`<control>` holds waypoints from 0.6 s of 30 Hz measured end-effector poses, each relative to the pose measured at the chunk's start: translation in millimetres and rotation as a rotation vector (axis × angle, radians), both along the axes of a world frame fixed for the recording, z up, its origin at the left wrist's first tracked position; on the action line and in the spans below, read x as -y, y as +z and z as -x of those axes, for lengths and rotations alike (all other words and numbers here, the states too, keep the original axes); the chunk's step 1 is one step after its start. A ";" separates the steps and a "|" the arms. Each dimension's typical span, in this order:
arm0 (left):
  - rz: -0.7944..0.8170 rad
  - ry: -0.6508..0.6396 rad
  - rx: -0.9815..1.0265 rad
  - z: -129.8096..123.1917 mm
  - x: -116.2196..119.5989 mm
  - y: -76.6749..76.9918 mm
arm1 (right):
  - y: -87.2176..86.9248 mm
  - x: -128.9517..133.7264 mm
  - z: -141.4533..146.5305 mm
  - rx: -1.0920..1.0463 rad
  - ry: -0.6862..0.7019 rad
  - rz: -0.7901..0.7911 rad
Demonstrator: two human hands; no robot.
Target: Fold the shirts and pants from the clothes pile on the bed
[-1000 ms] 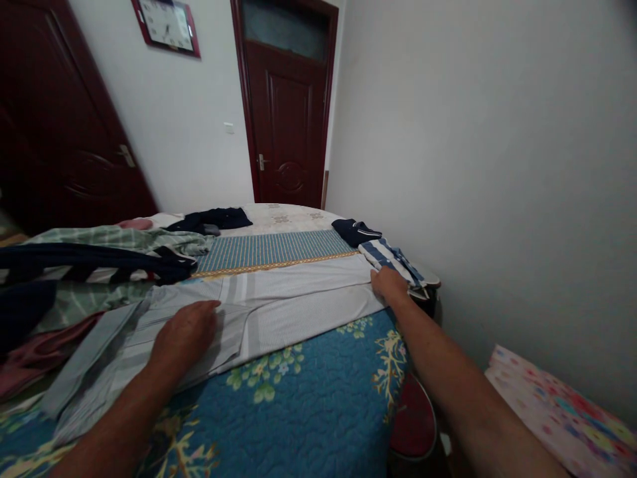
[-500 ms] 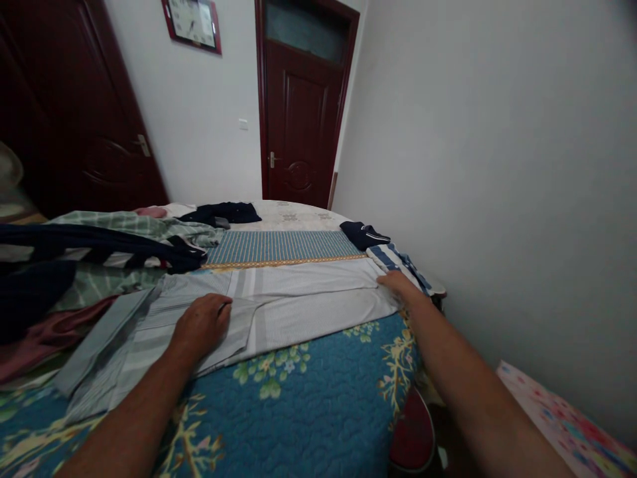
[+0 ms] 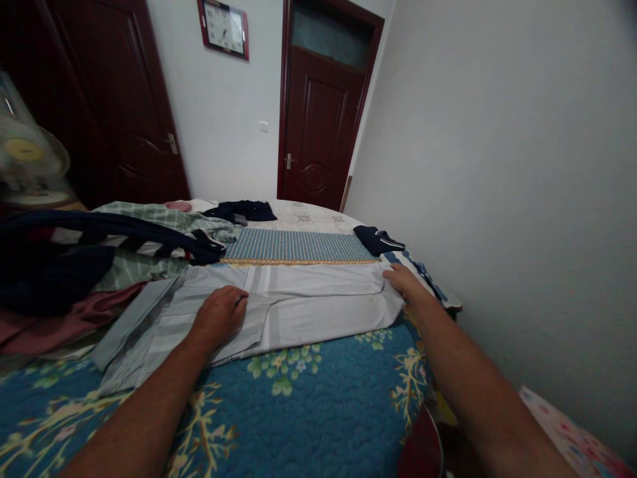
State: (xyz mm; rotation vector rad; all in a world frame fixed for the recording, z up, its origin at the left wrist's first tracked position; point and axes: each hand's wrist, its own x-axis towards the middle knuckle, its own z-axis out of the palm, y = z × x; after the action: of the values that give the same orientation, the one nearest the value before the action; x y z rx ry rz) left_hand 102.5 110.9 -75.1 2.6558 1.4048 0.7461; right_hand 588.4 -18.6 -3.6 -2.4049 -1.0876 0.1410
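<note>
A pale grey-and-white striped shirt (image 3: 318, 312) lies stretched and folded lengthwise across the bed. My left hand (image 3: 223, 312) rests on its middle-left part, with the fingers curled and closed on the cloth. Its fingertips are partly hidden. At the shirt's right end, my right hand (image 3: 401, 280) pinches the edge of the fabric, which is creased near the fingers. The shirt's grey-edged part spreads to the left of my left hand.
A blue floral quilt (image 3: 308, 411) covers the bed. Clothes, including a green checked cloth (image 3: 144, 216), are heaped left. A folded navy garment (image 3: 377, 239) and a blue-and-white striped garment (image 3: 418, 269) lie right. A fan (image 3: 30, 153) stands far left; a wall rises at right.
The view has turned a little to the left, so everything sits further right in the picture. At its right end the shirt is slightly lifted and more creased. Both hands keep their places on it.
</note>
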 end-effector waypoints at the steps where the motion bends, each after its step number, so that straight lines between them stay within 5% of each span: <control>1: 0.000 -0.006 -0.002 0.1 -0.3 0.0 | 2.0 -5.3 12.0 0.017 0.037 -0.012; 5: -0.010 -0.029 0.001 1.3 -1.4 -1.0 | -5.0 -23.1 89.6 0.196 0.235 -0.027; 10: -0.014 -0.024 -0.004 2.3 -0.3 -1.7 | -37.0 -25.8 187.9 0.371 0.433 0.143; 13: -0.012 -0.032 0.001 2.5 0.7 -1.2 | -47.7 -22.3 204.7 0.434 0.426 0.190; 18: 0.005 -0.038 -0.004 2.2 1.3 -1.0 | -46.9 -20.7 193.2 0.455 0.416 0.185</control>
State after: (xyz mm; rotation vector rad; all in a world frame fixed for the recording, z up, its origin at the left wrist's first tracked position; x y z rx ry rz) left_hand 100.4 109.6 -76.1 2.6735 1.3510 0.7337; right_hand 395.2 2.1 -50.4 -2.3968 -1.8508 -0.1868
